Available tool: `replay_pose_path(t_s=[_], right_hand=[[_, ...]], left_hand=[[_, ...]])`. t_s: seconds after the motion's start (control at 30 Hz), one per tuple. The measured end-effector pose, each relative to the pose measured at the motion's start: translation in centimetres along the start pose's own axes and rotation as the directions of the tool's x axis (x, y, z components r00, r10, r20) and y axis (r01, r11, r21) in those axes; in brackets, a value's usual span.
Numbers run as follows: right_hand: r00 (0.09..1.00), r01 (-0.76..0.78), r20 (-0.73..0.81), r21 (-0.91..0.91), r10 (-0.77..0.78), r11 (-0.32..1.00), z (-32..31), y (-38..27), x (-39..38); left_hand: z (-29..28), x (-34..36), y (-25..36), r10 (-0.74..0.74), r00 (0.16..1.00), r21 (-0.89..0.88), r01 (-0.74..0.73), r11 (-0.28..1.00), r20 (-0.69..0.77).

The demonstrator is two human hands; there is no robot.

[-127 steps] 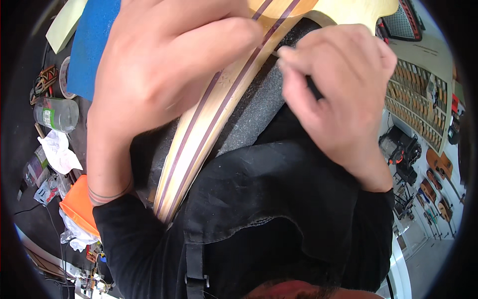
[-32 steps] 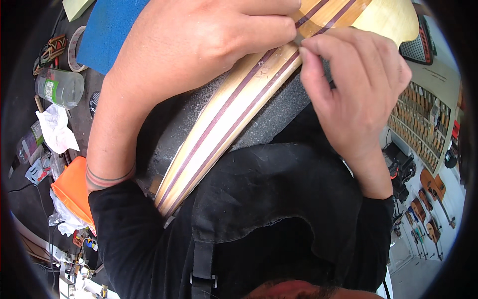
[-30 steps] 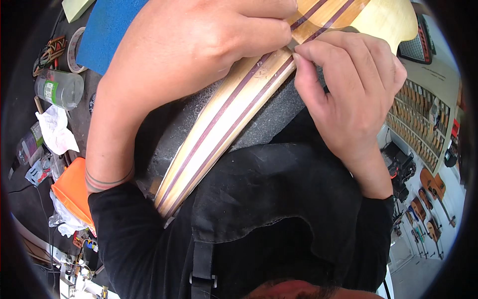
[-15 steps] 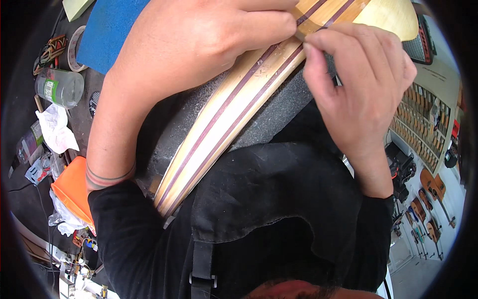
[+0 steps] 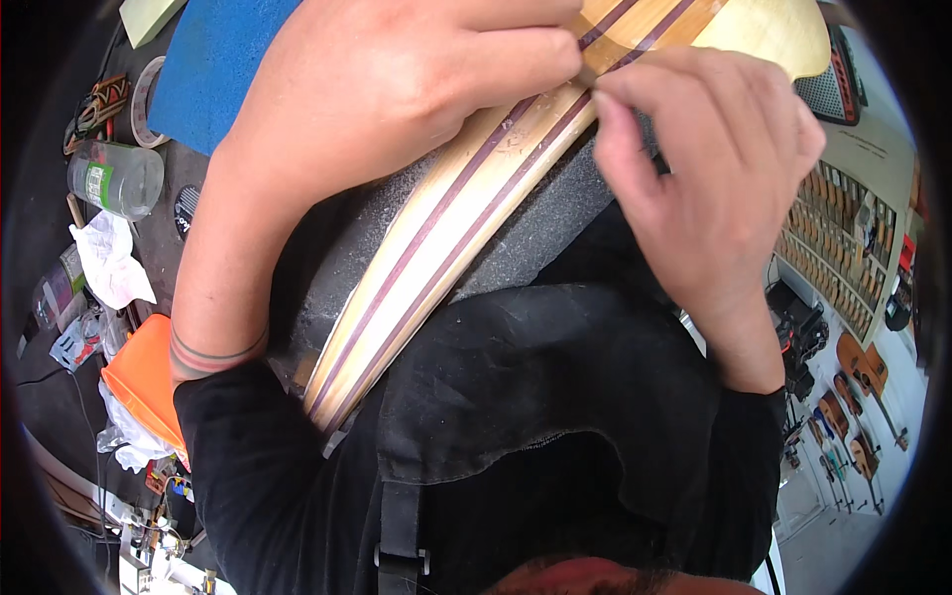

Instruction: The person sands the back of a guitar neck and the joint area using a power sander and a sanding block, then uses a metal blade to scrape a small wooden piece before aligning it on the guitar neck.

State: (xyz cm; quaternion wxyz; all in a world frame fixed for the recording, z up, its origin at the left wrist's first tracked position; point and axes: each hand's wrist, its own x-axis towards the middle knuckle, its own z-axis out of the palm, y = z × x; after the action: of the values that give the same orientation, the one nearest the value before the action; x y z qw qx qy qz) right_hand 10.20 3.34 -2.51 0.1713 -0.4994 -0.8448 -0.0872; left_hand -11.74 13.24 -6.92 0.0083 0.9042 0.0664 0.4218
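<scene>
A long laminated wooden neck [image 5: 426,238], pale with two dark reddish stripes, runs diagonally from my chest up to the right. At its upper end it meets a wider pale wooden body [image 5: 773,35]. My left hand [image 5: 426,79] is closed over the upper part of the neck, its fingers bent. Close beside it, my right hand [image 5: 709,159] pinches with thumb and index finger at the wood. A thin brownish edge shows between the two hands; what they grip is mostly hidden. Fine shavings lie on the wood just below the fingers.
Under the neck is a dusty dark grey support [image 5: 535,238]. To the left lie a blue sheet [image 5: 213,69], a tape roll [image 5: 147,104], a clear plastic jar [image 5: 124,178], crumpled paper [image 5: 109,260] and an orange container [image 5: 144,372]. A tool rack [image 5: 843,238] and hanging instruments [image 5: 861,367] are at right.
Both hands have shifted slightly left and down along the neck, still close together with bent fingers. The neck keeps nearly the same place.
</scene>
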Motion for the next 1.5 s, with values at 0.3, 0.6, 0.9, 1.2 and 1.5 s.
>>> replay_pose_path(t_s=[0.3,0.6,0.9,1.2,1.5], right_hand=[[0.997,-0.018,-0.069,-0.034,0.016,0.999,-0.4,0.7,0.4],[1.0,0.007,0.005,-0.022,-0.007,1.0,-0.1,0.2,0.0],[0.998,-0.003,-0.056,-0.047,0.001,0.999,-0.2,0.8,0.7],[0.999,0.031,-0.026,-0.015,-0.031,0.999,-0.5,0.4,0.7],[0.998,0.06,-0.015,-0.014,-0.06,0.998,0.0,0.3,0.4]], left_hand=[[0.1,-0.9,-1.2,0.032,0.999,0.111,-0.033,0.993,0.01],[-0.7,0.0,0.1,-0.019,0.997,0.011,0.018,1.0,0.079],[0.5,-0.3,-0.4,0.004,1.0,0.118,-0.002,0.993,-0.017],[-0.9,-0.3,0.3,-0.052,0.998,0.05,0.05,0.997,0.042],[0.0,-1.2,0.6,-0.107,0.994,-0.018,0.107,0.994,0.039]])
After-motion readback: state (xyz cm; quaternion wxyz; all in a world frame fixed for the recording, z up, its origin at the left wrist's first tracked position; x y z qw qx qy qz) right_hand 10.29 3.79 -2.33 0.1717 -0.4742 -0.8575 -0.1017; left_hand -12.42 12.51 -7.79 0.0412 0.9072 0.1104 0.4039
